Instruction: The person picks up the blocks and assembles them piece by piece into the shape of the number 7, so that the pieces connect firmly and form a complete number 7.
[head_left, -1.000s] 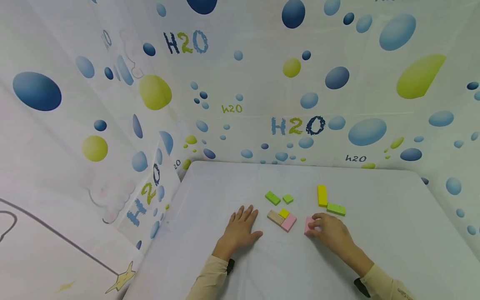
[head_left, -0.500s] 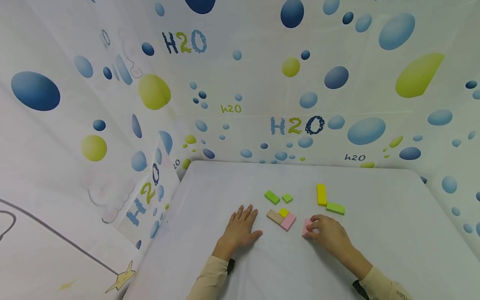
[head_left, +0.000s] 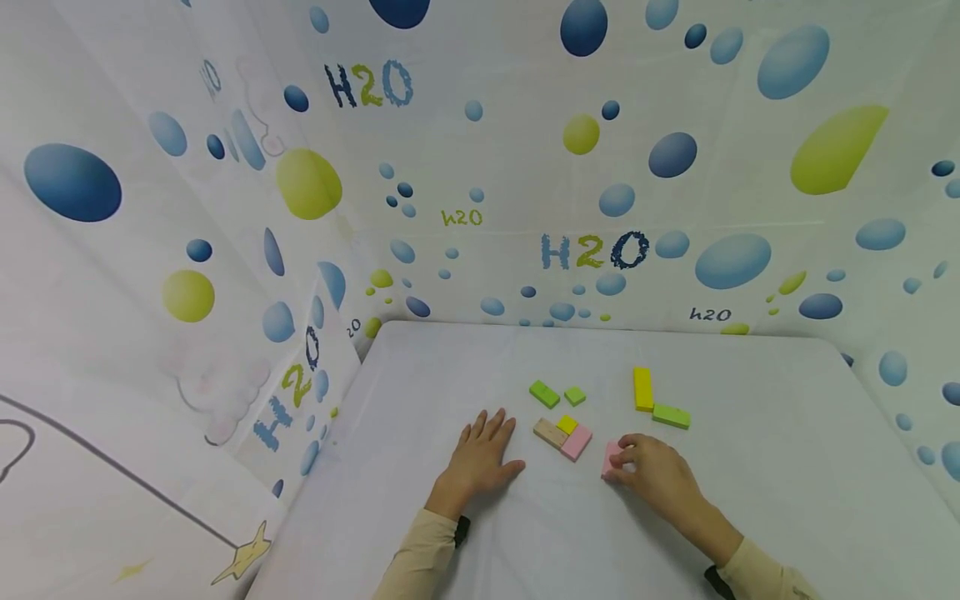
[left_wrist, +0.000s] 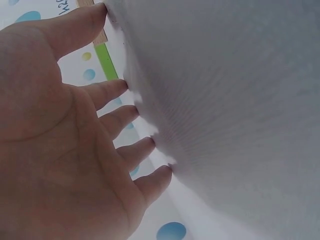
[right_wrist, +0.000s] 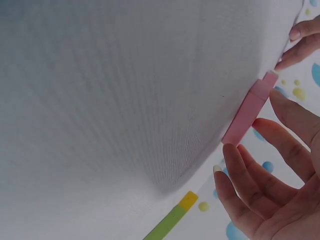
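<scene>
In the head view a pink block (head_left: 610, 460) lies on the white table, and my right hand (head_left: 660, 479) grips it by its edges between thumb and fingers. The right wrist view shows that pink block (right_wrist: 245, 115) with fingertips on it. Left of it, a wooden block (head_left: 550, 432), a small yellow block (head_left: 567, 425) and another pink block (head_left: 577, 443) touch each other. My left hand (head_left: 476, 467) rests on the table with fingers spread, holding nothing; the left wrist view shows its palm (left_wrist: 65, 145) and fingertips touching the cloth.
Behind the joined blocks lie a green block (head_left: 544, 394) and a small green one (head_left: 575, 396). Farther right, a long yellow block (head_left: 643, 389) stands near a green block (head_left: 671, 416). A printed curtain (head_left: 510, 167) hangs behind the table (head_left: 420, 358).
My right hand has moved slightly left and toward the near side, and the pink block it grips has shifted with it. My left hand has stayed in place.
</scene>
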